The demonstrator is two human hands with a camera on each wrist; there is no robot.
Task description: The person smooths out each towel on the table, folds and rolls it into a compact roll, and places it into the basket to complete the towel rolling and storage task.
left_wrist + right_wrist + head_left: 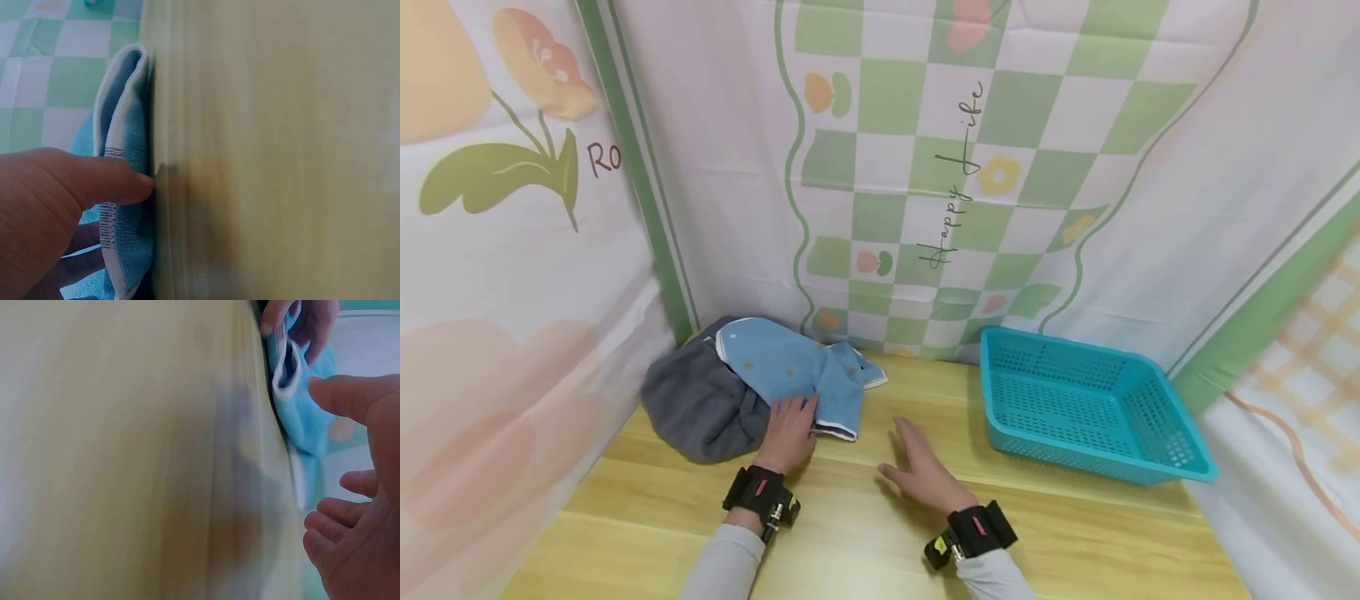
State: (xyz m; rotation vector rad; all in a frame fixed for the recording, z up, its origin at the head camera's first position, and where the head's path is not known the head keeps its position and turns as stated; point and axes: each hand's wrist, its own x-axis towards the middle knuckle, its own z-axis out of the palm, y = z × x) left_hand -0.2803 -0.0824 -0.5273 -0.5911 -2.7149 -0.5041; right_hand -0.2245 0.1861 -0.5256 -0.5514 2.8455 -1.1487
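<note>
A light blue towel with small spots and a white border lies partly over a bundled dark grey cloth at the left of the table. My left hand is at the towel's near edge. In the left wrist view, the left thumb lies across the white edge of the blue towel, and the other fingers are on its far side, pinching it. My right hand is just above the table, right of the towel, its fingers extended and apart from the cloth. Nothing is in the right hand.
A turquoise perforated plastic basket stands at the table's right rear. The wooden table meets a hanging printed curtain behind, with more fabric at both sides. Each wrist wears a black strap with a small camera.
</note>
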